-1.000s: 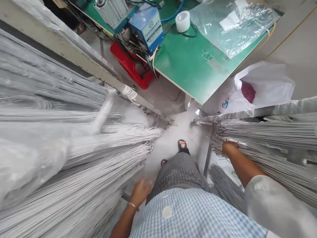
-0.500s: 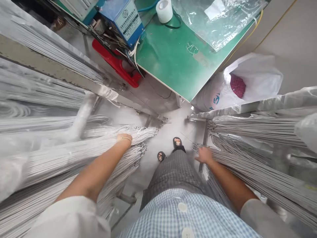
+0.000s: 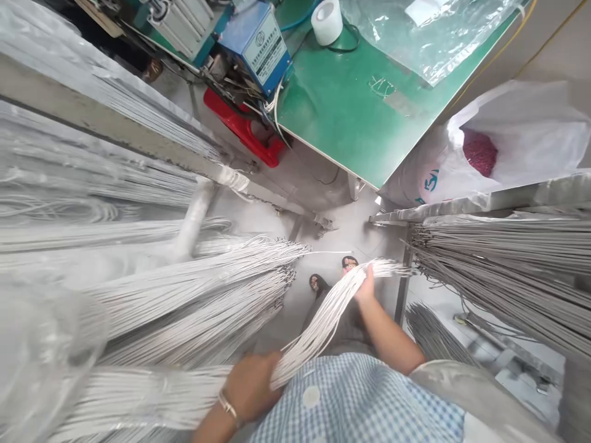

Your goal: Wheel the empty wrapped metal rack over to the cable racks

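A bundle of thin white cords [image 3: 323,317] stretches across my front, from the lower left up toward the middle. My left hand [image 3: 252,384], with a bracelet at the wrist, is closed around the bundle near my checked shirt. My right hand [image 3: 364,286] grips the same bundle close to its free ends. More white cord bundles [image 3: 184,289] hang on the rack at my left, just beside the left hand. Grey cord bundles [image 3: 498,264] hang on the rack at my right.
A green worktable [image 3: 351,117] stands ahead with a blue machine [image 3: 256,46], a white tape roll [image 3: 327,21] and clear plastic bags [image 3: 429,31]. A red stool [image 3: 244,129] sits under it. A white sack [image 3: 498,141] holds red pellets. My sandalled feet [image 3: 330,277] stand in the narrow aisle.
My left hand has come off the hanging cords on the left rack and now holds a pulled-out bundle low at my waist. My right hand has left the right rack and gripped the bundle's end.
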Demonstrator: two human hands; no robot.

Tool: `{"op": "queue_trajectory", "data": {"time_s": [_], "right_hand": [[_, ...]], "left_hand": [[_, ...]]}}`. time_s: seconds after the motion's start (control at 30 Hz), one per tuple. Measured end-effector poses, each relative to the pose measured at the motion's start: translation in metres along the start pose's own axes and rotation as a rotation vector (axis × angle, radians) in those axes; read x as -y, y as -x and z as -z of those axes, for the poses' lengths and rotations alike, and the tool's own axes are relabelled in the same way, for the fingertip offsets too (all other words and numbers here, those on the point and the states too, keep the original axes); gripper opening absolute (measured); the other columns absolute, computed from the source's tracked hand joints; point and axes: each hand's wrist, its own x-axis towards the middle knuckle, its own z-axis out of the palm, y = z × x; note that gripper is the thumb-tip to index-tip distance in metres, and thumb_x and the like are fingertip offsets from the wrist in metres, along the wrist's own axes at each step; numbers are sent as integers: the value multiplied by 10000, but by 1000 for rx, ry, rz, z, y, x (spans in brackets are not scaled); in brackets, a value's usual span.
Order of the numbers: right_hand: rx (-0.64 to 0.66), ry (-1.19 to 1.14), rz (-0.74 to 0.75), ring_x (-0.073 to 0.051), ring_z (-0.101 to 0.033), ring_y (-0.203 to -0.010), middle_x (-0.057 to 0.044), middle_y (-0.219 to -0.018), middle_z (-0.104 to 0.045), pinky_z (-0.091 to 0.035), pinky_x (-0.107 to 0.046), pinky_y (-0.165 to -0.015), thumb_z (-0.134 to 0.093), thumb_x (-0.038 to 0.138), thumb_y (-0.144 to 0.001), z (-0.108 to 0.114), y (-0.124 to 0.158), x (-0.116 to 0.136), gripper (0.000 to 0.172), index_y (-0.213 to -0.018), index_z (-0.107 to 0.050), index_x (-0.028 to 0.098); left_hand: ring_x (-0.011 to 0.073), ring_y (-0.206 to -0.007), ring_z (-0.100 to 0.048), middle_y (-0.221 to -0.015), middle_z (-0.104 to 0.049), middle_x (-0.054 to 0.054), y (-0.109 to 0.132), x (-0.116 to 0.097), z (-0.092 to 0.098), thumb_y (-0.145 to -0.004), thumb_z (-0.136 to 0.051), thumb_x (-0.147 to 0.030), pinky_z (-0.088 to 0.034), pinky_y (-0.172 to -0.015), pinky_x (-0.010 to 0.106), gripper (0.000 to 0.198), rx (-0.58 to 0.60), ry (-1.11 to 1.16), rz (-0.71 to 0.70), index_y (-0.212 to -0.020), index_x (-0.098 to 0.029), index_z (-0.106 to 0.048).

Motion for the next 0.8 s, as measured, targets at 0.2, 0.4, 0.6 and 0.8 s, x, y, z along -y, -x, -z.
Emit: {"op": "queue_trajectory", "data": {"time_s": [0.2,0.4,0.6,0.8], "right_hand": [[99,-83,114,-138,-509,-606,10,-661,-506,-470,-293,-649,-697,499,-505,1,9,23,505,-819,-421,215],[489,-27,214,-120,-522,-510,53,-585,-526,-457,-277,-567,-811,365,-511,-51,72,38,561,-934,-486,193],[804,107,277,-135,-581,-546,22,-627,-572,-471,-272,-559,-833,347,-594,-66,114,54,487,-910,-513,162],[857,129,289,-123,-594,-571,30,-654,-567,-474,-256,-572,-821,350,-642,-61,123,60,470,-944,-511,165]], "left_hand": [[338,-1025,-617,-1071,-669,94,0,29,-16,-786,-537,-380,-461,-904,503,365,32,-62,-17,-1068,-162,-618],[314,-1092,-580,-1113,-650,90,-13,49,-21,-658,-583,-134,-421,-943,460,416,27,-158,47,-1073,-153,-616],[317,-1095,-582,-1107,-657,94,-16,38,-9,-639,-515,-56,-426,-922,452,420,-41,-172,23,-1034,-146,-628],[328,-1047,-600,-1072,-665,111,-18,30,-6,-649,-545,-66,-435,-903,462,385,-99,-195,15,-1015,-139,-641]]}}
